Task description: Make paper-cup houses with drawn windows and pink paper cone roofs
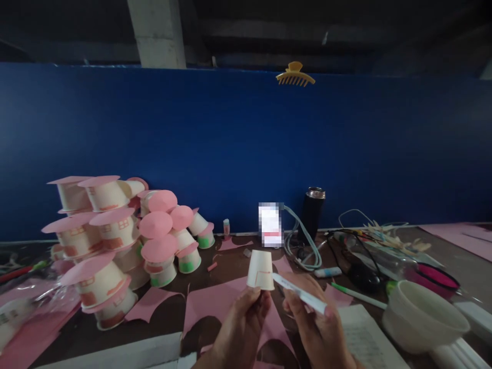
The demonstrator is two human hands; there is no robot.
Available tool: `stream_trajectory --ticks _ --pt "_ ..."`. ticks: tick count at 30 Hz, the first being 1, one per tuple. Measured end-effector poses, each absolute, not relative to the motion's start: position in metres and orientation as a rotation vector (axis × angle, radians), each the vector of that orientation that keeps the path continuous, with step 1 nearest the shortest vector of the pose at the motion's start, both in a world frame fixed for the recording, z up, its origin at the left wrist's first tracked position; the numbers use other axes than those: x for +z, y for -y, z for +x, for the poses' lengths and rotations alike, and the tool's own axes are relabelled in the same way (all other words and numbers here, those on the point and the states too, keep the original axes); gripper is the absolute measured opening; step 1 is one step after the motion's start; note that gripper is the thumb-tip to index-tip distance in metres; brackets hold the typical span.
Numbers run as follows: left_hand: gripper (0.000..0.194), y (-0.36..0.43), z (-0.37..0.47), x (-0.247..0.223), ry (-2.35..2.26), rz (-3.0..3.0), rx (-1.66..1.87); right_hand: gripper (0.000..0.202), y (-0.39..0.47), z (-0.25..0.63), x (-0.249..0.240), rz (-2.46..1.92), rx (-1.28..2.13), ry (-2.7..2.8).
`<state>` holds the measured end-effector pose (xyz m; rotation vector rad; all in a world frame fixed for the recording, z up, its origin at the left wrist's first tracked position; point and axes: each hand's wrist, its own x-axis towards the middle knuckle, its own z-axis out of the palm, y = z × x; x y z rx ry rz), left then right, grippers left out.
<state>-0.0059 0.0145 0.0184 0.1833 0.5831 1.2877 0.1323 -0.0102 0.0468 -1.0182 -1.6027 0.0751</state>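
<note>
The left hand (246,320) pinches an upside-down cup (260,270) by its rim; the right hand (313,320) grips a pen (300,293) whose tip touches the cup's side. Left of the cup, a pile of pink-roofed cup houses (115,241) leans against the blue board (246,148). With so light a pinch, pen pressure could dent or twist the cup and smear the line. The cup's marks are too dim to read, and both wrists are cut off.

Cup pile (115,241) left of flask (313,215)
</note>
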Motion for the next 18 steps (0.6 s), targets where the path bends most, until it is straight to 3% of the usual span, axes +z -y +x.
stream_trajectory --ticks 18 --pt "0.008 -0.0079 -0.0068 0.0222 -0.613 0.388 1.224 0.021 0.0087 0.1305 0.0389 -1.095 0.050 1.756"
